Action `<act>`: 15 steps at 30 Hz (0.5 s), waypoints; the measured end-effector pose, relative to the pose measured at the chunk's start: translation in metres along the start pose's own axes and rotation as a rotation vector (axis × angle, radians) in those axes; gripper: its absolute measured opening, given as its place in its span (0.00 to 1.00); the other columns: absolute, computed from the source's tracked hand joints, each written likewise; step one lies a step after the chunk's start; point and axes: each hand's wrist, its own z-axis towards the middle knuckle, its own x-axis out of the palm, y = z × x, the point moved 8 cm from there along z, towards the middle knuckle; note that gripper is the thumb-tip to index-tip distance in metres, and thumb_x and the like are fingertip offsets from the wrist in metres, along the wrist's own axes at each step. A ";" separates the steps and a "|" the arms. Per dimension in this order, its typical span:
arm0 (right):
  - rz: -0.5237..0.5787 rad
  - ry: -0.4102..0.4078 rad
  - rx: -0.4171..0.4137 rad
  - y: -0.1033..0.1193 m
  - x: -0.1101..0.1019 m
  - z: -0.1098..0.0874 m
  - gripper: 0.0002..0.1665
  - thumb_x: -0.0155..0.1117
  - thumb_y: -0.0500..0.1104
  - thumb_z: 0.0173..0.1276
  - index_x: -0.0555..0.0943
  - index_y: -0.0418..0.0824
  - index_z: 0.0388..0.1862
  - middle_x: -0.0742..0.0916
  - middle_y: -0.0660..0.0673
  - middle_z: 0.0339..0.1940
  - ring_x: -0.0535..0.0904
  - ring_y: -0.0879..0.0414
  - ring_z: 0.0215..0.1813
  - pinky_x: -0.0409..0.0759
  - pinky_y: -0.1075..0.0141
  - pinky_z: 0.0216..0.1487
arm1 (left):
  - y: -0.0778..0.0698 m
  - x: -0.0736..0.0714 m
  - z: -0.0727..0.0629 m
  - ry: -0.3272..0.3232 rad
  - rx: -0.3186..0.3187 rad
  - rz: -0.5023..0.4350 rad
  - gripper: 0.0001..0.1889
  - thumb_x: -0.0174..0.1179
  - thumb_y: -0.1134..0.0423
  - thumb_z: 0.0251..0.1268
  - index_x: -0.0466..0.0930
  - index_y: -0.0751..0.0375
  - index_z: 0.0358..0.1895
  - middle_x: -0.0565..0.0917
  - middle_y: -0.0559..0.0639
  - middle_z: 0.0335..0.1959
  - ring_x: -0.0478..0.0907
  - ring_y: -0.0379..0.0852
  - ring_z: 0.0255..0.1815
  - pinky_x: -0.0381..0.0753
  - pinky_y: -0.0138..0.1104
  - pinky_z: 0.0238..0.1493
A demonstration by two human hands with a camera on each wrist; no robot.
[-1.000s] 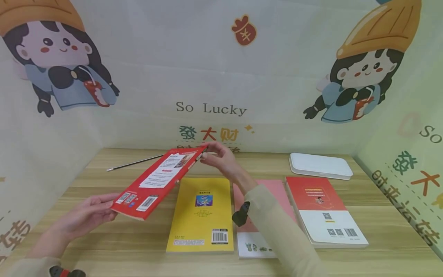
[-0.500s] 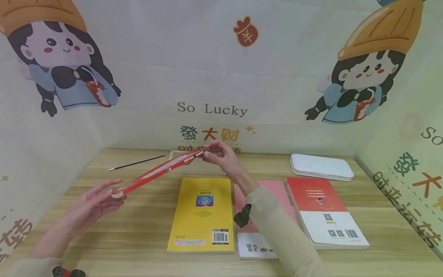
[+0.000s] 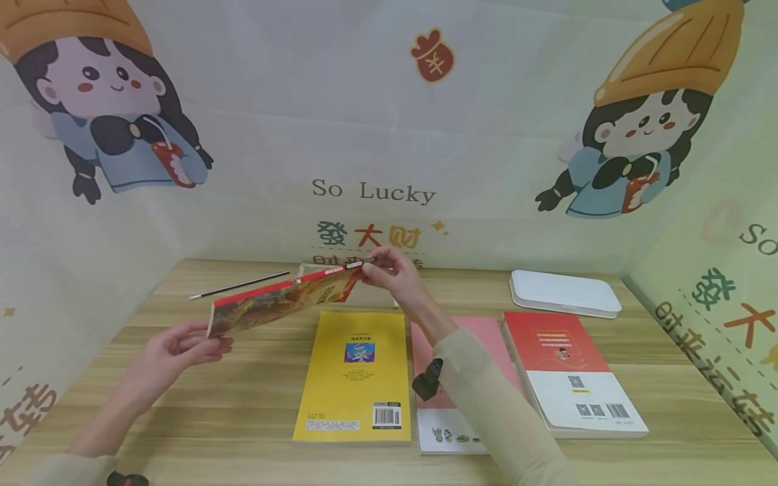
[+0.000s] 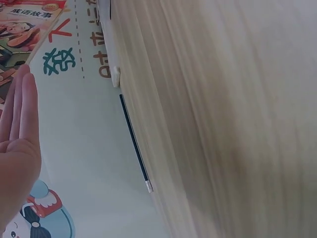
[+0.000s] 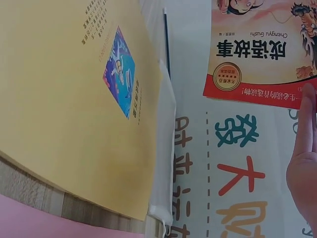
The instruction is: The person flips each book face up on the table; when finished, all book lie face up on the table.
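Thumb and fingers of the right hand are pinching the far end of a red-spined book, while the left hand is touching its near corner, though whether those fingers are gripping it I cannot tell. The book is hanging tilted above the wooden table, its illustrated cover partly showing, near a dark pencil. Farther out, yellow, pink-and-white and red-and-white books are lying in a row, a white case resting behind.
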 end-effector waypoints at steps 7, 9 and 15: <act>-0.031 -0.034 0.033 -0.006 -0.003 -0.001 0.11 0.53 0.31 0.63 0.66 0.28 0.43 0.73 0.45 0.31 0.78 0.55 0.35 0.75 0.53 0.46 | -0.015 -0.003 -0.002 -0.165 0.025 0.347 0.12 0.55 0.67 0.61 0.72 0.71 0.45 0.81 0.47 0.36 0.77 0.36 0.36 0.76 0.25 0.36; -0.040 -0.046 0.046 -0.007 -0.005 -0.002 0.13 0.54 0.32 0.63 0.65 0.26 0.44 0.73 0.46 0.31 0.79 0.55 0.34 0.74 0.52 0.46 | -0.022 -0.004 -0.002 -0.227 0.071 0.454 0.11 0.56 0.67 0.59 0.74 0.68 0.44 0.80 0.46 0.34 0.74 0.31 0.35 0.74 0.22 0.35; -0.042 -0.083 0.103 -0.014 -0.007 -0.004 0.12 0.56 0.37 0.64 0.68 0.34 0.43 0.77 0.44 0.30 0.81 0.52 0.33 0.76 0.52 0.43 | -0.040 0.000 -0.002 -0.339 0.236 0.558 0.12 0.58 0.76 0.53 0.73 0.68 0.42 0.76 0.46 0.26 0.72 0.28 0.31 0.70 0.16 0.36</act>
